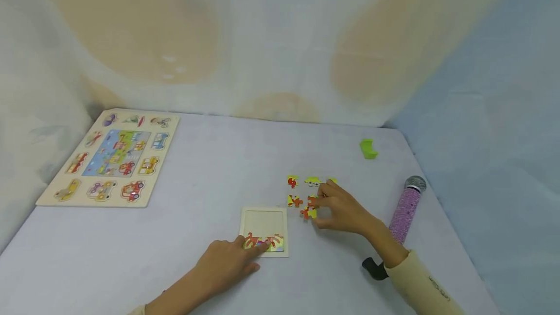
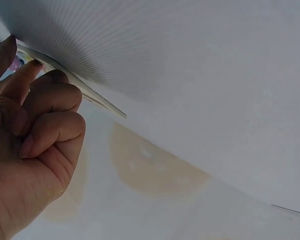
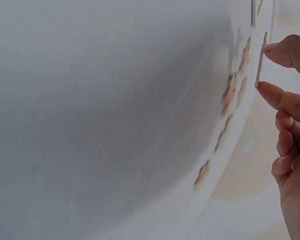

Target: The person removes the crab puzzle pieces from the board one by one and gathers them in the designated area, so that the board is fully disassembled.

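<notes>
My left hand (image 1: 225, 261) reaches over a small square wooden puzzle tray (image 1: 264, 209), its index finger pressing on the red and yellow puzzle pieces (image 1: 276, 243) along the tray's near edge. In the left wrist view, the other fingers of the left hand (image 2: 45, 130) are curled in, and the tray (image 2: 97, 97) shows edge-on. Right of the tray, my right hand (image 1: 343, 210) pinches a jigsaw piece (image 3: 260, 62) between thumb and index finger, raised off the table. Several loose pieces (image 1: 294, 201) lie around its fingertips; the hand partly covers some.
A large wooden picture board (image 1: 162, 159) lies at the left. On the right are a purple glittery microphone (image 1: 404, 213) and a black curved thing (image 1: 374, 269), partly under the right arm. A green plastic piece (image 1: 368, 149) sits near the back. Patterned cloth (image 1: 271, 62) hangs behind the table.
</notes>
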{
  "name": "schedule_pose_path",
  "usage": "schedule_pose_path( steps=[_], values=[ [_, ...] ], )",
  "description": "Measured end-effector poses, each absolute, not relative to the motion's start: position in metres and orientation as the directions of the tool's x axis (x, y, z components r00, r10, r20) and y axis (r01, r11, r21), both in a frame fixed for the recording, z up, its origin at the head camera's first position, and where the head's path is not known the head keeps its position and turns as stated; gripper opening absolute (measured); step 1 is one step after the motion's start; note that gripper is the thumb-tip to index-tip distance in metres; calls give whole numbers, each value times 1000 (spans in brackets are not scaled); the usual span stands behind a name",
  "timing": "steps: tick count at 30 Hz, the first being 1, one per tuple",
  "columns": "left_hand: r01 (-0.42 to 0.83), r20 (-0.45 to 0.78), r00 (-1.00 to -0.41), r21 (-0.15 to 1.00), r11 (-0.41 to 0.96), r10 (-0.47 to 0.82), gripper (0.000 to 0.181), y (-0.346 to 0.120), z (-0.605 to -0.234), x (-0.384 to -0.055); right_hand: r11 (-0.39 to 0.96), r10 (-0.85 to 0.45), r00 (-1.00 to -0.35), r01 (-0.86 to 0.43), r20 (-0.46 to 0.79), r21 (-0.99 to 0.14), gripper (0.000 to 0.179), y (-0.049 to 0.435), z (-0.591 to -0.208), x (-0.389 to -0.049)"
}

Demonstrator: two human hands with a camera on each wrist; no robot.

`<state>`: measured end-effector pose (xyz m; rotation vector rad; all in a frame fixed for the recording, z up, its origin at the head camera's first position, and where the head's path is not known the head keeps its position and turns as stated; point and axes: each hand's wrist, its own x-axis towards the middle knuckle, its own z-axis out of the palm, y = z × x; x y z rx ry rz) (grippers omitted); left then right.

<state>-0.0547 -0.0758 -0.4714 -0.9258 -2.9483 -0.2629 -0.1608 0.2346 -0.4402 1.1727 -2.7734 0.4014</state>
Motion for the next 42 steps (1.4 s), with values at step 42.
schedule_pose_path(
  steps=[42],
  values=[
    [565,63,-825,58,823,562,55,-77,-466,-35,523,-739,-653,-710,163,-472,33,160,-447,-152]
  ],
)
